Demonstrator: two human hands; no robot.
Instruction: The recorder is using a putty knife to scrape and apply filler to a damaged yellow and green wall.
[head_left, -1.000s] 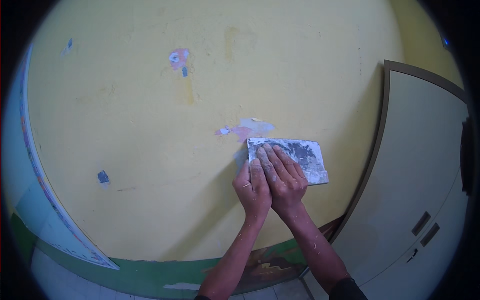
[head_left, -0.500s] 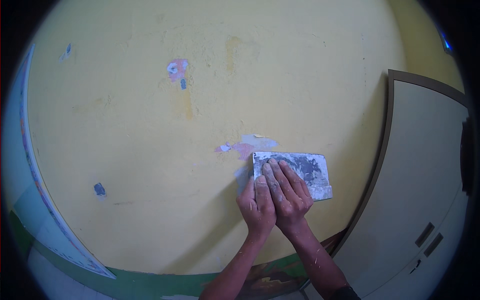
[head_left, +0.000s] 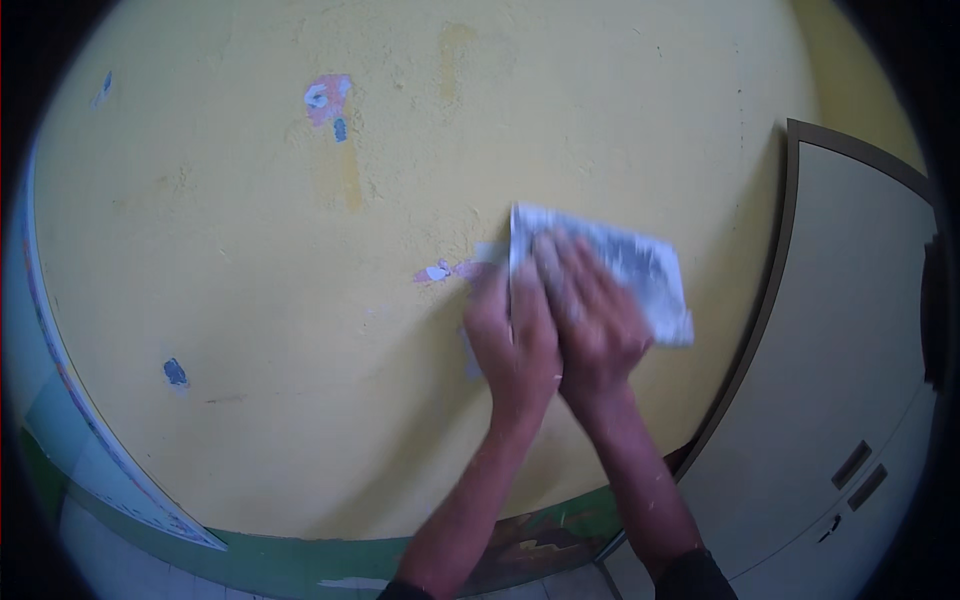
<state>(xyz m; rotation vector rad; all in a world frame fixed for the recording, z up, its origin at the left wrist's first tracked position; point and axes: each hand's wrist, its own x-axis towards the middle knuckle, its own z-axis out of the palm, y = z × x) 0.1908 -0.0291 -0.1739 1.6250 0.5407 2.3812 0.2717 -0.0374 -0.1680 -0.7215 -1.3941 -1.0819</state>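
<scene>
My left hand [head_left: 515,325] and my right hand [head_left: 600,320] hold a flat, roughly rectangular plate-like tool [head_left: 650,270], smeared white and grey, against or close to the yellow wall [head_left: 300,300]. The left hand closes on its left edge, with the thumb up along it. Fingers of the right hand lie over its face, pressed together. Motion blurs both hands and the tool. Just left of the tool, a pink and whitish peeled patch [head_left: 440,271] shows on the wall, partly hidden by the hands. Whether the tool's far edge touches the wall, I cannot tell.
Another pink peeled patch [head_left: 328,98] lies higher up, and a small dark spot [head_left: 175,372] lower left. A pale cabinet [head_left: 850,330] with a brown frame stands on the right. A white-edged board [head_left: 90,410] borders the left. Green paint [head_left: 290,560] runs along the wall's bottom.
Both hands and the tool have moved up and slightly right along the wall, and the tool has tilted. My view has shifted a little, so the wall marks sit higher and further left.
</scene>
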